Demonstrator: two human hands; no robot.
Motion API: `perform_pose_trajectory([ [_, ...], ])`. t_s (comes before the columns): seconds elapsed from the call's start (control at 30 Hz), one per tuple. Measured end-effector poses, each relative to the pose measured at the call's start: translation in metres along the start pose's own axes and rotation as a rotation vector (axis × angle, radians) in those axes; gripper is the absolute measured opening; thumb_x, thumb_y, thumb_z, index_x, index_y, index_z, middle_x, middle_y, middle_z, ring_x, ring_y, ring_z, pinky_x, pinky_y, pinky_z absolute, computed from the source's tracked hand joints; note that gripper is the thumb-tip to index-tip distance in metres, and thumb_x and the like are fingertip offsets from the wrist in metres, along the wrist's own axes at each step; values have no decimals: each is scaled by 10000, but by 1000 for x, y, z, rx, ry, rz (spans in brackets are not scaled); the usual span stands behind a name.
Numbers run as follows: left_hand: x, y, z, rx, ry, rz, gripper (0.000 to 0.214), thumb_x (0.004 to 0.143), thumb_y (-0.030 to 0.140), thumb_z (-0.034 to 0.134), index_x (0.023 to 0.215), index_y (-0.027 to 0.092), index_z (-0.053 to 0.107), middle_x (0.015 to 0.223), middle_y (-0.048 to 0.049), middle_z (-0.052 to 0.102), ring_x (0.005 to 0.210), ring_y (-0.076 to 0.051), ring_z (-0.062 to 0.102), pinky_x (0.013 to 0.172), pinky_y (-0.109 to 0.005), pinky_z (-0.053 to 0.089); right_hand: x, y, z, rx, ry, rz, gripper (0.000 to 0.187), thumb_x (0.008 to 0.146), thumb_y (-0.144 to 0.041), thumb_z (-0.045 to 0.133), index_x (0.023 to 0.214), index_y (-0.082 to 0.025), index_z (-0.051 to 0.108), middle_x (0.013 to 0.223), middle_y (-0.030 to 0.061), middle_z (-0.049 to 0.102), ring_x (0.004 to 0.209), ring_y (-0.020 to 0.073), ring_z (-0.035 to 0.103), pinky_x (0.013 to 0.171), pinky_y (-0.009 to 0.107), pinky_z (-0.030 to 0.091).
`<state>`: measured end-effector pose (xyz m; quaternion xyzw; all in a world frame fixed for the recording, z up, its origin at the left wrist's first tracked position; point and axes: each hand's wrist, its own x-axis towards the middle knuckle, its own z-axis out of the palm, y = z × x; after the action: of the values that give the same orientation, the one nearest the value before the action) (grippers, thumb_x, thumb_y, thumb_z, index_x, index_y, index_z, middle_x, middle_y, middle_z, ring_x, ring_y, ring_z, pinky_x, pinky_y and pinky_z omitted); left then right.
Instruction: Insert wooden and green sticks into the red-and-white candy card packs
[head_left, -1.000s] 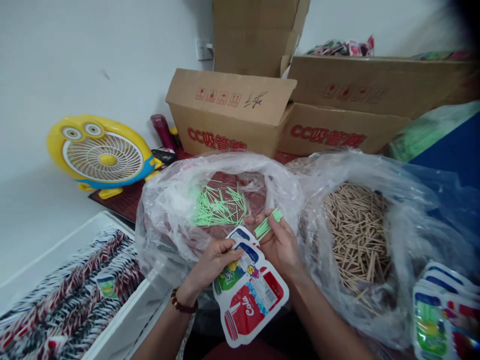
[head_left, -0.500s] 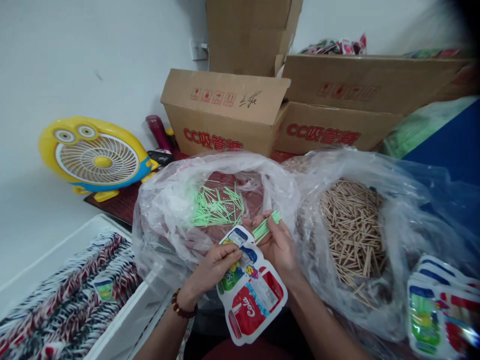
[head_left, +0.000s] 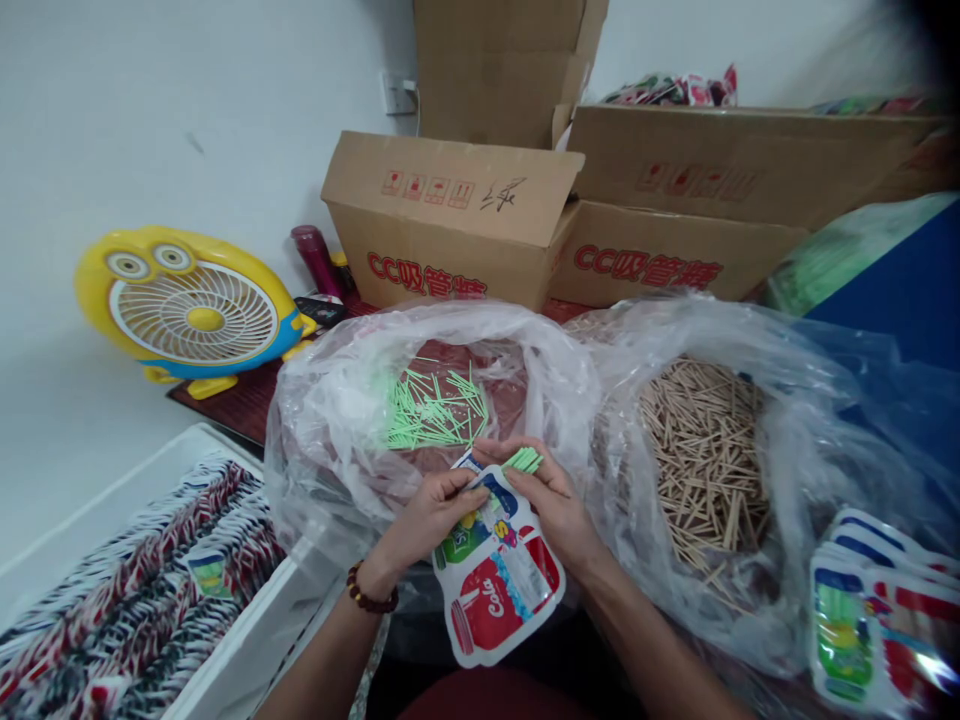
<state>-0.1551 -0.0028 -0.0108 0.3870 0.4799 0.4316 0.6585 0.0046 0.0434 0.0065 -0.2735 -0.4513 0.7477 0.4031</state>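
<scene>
My left hand (head_left: 439, 515) pinches the top of a printed candy pouch (head_left: 499, 590), white-edged with a red cola picture and a green panel. A bundle of thin green sticks (head_left: 523, 459) is held in my right hand (head_left: 551, 495), whose thumb lies by the pouch's upper right edge. The sticks' lower ends are hidden behind the pouch, so I cannot tell whether they are inside it. Just beyond my hands, a clear plastic bag (head_left: 330, 400) lies spread open around loose green sticks (head_left: 431, 408).
Another plastic bag (head_left: 795, 400) on the right holds brown sticks (head_left: 705, 455). Filled pouches (head_left: 847, 620) are stacked at lower right. At left, a white foam box (head_left: 247, 610) holds rows of pouches (head_left: 150, 590). A yellow fan (head_left: 202, 310) and cardboard boxes (head_left: 442, 240) stand behind.
My right hand and the green sticks have moved down and left against the pouch's top. Less of the sticks shows now. The pouch has shifted slightly and sits more upright.
</scene>
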Motion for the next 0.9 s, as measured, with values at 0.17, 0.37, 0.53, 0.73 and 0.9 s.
perform_pose_trajectory([
  [0.17, 5, 1, 0, -120, 46, 12, 289, 764, 408, 695, 854, 140, 640, 720, -5, 653, 588, -98, 575, 581, -198, 457, 3, -16, -11, -546, -111, -145, 383, 939, -319, 428, 1322, -304, 441, 1400, 37, 487, 1283, 203, 456, 1092, 420, 332],
  [0.37, 11, 1, 2, -165, 18, 48, 252, 750, 375, 718, 803, 138, 652, 678, 12, 635, 559, -81, 561, 541, -169, 433, 6, -22, -23, -1086, -410, -151, 574, 931, -353, 437, 1462, -231, 256, 1510, 83, 318, 1369, 211, 326, 1125, 414, 272],
  [0.53, 14, -3, -1, -129, 50, 111, 247, 816, 383, 643, 871, 146, 691, 720, -9, 658, 611, -103, 569, 594, -193, 443, 11, -36, -37, -1231, -334, -75, 517, 900, -368, 509, 1380, -226, 378, 1175, 81, 644, 1031, 213, 617, 858, 334, 471],
  [0.73, 14, 3, 6, 167, 100, 314, 247, 863, 345, 576, 810, 139, 701, 728, -10, 606, 694, -131, 518, 647, -220, 408, -2, -68, -44, -1424, -235, -151, 202, 915, -345, 497, 814, -206, 602, 753, -3, 649, 696, 147, 595, 616, 241, 375],
  [0.9, 13, 10, 16, 186, 170, 358, 249, 862, 342, 575, 774, 135, 679, 716, -6, 585, 685, -126, 499, 637, -215, 403, -5, -80, -47, -1351, -186, -194, 182, 899, -329, 526, 790, -201, 598, 708, -20, 627, 646, 124, 556, 592, 229, 346],
])
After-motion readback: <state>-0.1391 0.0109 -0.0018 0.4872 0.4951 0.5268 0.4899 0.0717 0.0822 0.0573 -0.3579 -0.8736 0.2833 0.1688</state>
